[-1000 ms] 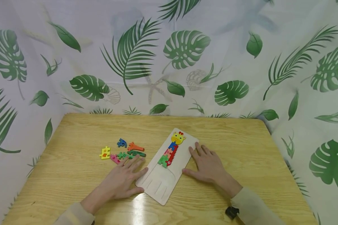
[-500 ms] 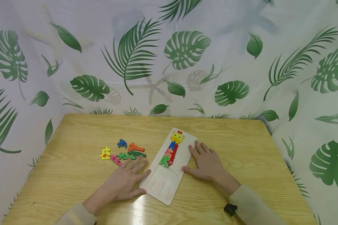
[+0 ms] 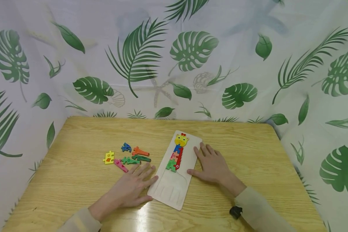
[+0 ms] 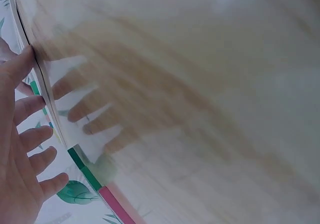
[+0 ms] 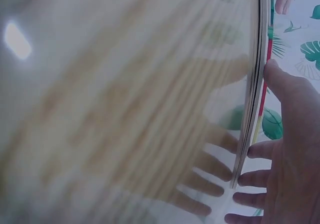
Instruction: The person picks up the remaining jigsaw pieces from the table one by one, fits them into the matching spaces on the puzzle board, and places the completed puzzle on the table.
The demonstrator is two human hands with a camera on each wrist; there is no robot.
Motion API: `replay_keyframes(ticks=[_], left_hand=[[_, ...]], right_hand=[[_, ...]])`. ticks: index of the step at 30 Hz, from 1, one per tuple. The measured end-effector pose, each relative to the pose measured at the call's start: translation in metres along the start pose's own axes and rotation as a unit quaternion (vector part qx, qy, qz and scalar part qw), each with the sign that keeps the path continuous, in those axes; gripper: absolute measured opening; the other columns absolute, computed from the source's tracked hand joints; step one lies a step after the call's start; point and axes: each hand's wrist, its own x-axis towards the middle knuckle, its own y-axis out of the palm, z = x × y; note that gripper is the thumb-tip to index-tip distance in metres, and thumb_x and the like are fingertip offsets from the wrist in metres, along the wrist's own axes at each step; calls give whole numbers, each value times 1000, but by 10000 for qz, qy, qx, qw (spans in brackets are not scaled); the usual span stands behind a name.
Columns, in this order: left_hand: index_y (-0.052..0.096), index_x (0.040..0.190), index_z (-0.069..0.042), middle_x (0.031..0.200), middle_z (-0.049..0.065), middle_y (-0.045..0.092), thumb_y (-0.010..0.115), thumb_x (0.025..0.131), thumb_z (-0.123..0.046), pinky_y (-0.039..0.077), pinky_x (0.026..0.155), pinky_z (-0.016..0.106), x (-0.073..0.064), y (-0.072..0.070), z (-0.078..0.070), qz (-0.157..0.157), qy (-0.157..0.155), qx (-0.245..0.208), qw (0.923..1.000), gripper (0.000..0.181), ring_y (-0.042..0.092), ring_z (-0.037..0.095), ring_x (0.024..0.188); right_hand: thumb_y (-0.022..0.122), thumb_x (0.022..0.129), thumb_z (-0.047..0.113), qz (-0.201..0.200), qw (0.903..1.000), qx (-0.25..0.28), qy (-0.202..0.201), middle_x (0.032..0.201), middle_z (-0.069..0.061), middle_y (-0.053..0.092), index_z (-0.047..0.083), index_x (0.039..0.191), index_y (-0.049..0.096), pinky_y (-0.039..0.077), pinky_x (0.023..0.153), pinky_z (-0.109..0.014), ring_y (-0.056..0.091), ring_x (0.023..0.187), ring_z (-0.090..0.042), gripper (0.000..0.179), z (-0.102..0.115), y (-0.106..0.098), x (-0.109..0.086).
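Note:
A pale wooden puzzle board (image 3: 168, 187) lies tilted on the table between both hands. On its upper part sit a yellow giraffe head piece (image 3: 181, 140) and blue, pink, green and red neck pieces (image 3: 171, 165); the lower part is bare, with an outlined shape. My left hand (image 3: 130, 187) has its fingers spread, thumb and index touching the board's lower left edge. At the right edge, my right hand (image 3: 213, 164) rests with spread fingers, thumb and fingertips against the board. Both wrist views show the board's thin edge (image 4: 47, 91) side-on at the fingertips.
Loose puzzle pieces lie left of the board: a yellow one (image 3: 109, 158), a blue one (image 3: 126, 147), an orange one (image 3: 140, 151), a pink one (image 3: 121, 165) and two green ones (image 3: 131, 160). A leaf-patterned cloth (image 3: 150, 96) hangs behind the wooden table (image 3: 243, 138).
The board has turned to stand more upright in the head view, its lower end swinging right. My left hand has shifted right with it; my right hand has moved slightly. The loose pieces stay put.

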Motion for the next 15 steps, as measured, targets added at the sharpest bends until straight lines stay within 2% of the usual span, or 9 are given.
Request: replay_keyframes(ticks=[9,15], left_hand=[[60,151,-23,166,8,47,54,99,-69,38,126,55,6,-4,-4,37,64,-241,9997,69,40,34,157],[59,151,-22,167,7,45,52,101,-68,37,127,53,9,-3,-7,128,122,-181,9997,69,39,33,158]], right_hand=[[51,90,83,129,9998,48,-134,174,-20,25,14,166,34,36,123,-66,30,160,-46,104,-6,-3,8],[50,91,83,196,9997,38,-118,175,-18,25,15,166,33,34,124,-66,29,160,-47,103,-9,-3,13]])
